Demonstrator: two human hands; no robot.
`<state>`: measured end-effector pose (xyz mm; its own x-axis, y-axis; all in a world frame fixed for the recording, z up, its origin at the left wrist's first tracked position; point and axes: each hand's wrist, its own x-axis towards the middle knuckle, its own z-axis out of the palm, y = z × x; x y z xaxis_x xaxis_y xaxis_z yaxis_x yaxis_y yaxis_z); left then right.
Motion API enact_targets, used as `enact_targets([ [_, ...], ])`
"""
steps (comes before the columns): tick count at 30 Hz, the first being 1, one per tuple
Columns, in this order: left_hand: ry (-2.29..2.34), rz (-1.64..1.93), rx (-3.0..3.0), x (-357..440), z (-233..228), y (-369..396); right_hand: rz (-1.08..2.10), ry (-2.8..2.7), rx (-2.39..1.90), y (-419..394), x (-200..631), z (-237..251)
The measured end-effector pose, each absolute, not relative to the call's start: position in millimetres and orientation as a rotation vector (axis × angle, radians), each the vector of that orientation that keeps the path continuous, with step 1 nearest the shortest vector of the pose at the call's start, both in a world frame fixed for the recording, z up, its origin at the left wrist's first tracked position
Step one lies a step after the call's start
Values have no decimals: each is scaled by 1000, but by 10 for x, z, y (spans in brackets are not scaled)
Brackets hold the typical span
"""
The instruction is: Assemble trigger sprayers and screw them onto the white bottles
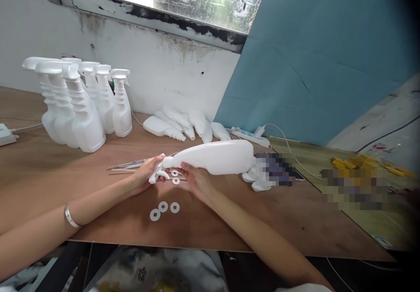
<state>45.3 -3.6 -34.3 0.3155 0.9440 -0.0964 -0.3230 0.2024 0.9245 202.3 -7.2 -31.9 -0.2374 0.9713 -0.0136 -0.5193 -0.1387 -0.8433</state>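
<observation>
A white plastic spray bottle (219, 156) lies sideways above the wooden table (49, 174), held in both my hands. My right hand (197, 180) supports it from below near the neck. My left hand (147, 174) grips the white trigger head (158, 171) at the bottle's mouth. Three white washers (164, 209) lie on the table in front of my hands, and two more (175, 177) sit just under the bottle's neck. A thin tube and a metal tool (126, 166) lie left of my left hand.
Several finished spray bottles with trigger heads (82, 103) stand at the back left. Several headless bottles (183, 125) lie by the wall. A power strip (249, 136) and cables run along a blue panel (311, 64). Loose trigger parts (254, 180) sit to the right.
</observation>
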Motion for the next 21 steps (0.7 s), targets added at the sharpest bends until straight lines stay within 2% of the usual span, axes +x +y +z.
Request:
enact_targets([
  [8, 870, 1088, 1122, 435, -326, -86, 1706, -722, -747, -61, 2045, -461],
  [21, 858, 974, 1086, 427, -304, -82, 1662, -729, -737, -75, 2058, -435],
])
